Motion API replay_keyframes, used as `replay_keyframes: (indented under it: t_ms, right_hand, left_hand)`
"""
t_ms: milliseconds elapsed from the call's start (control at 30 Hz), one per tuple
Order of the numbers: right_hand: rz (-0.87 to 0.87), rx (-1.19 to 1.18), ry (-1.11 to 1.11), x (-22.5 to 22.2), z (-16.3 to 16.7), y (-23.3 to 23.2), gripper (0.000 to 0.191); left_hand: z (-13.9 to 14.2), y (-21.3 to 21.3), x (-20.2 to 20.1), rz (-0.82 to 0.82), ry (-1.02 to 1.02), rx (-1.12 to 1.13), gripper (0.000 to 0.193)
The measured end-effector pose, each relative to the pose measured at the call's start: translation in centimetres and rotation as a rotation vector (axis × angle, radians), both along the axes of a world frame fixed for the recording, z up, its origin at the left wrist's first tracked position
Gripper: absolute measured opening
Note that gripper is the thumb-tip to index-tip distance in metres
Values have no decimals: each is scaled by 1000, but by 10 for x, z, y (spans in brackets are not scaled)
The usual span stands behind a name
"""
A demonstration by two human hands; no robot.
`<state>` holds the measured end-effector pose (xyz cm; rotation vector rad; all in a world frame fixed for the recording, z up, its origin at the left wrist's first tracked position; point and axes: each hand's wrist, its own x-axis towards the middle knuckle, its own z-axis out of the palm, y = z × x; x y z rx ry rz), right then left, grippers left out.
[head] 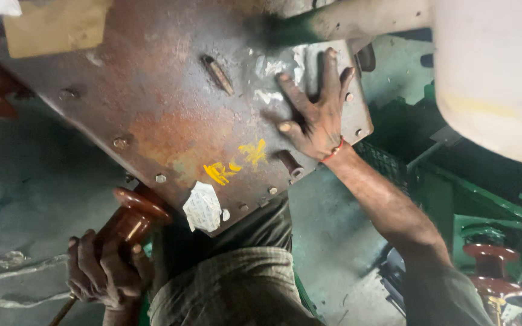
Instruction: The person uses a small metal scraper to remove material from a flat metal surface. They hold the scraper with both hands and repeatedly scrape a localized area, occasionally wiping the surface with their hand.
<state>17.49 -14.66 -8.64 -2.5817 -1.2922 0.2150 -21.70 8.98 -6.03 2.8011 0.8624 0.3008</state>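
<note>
A large rusted steel plate (170, 115), studded with bolts along its edges and marked with yellow paint, fills the upper middle of the head view and is tilted, its long edge running from the far left down toward the near centre. The right hand (315, 118) is laid flat on the plate's right part, fingers spread apart and palm pressed to the metal near a bolted edge; nothing is clamped in this grip, and a red thread is seen at the wrist. The left hand (107, 274) is found at the near left, below the plate's lower edge, with its fingers closed together around the neck of a brown ribbed insulator (131, 220), whose flared disc sits just beneath the plate. The insulator's long axis runs from the near left up toward the plate's underside, and a thin rod (63, 311) is seen continuing from below the fist along the same line. The insulator therefore lies wholly on the left hand's side, well apart from the right hand, with the plate between them. A crumpled white paper patch (202, 207) is stuck near the plate's lower edge. At the far right a second brown insulator (490, 265) stands on green-painted metal (448, 199), beneath a pale rounded casing (490, 72).
</note>
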Motion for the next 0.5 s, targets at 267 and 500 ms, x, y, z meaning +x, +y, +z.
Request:
replay_keyframes:
  t_ms: [267, 500]
  right_hand:
    - [0, -125, -8, -11, 3, 8, 73]
    - [-2, -134, -53, -9, -1, -25, 75]
  left_hand:
    - [0, -2, -7, 13, 20, -33, 39]
    - [-5, -1, -8, 19, 29, -43, 43]
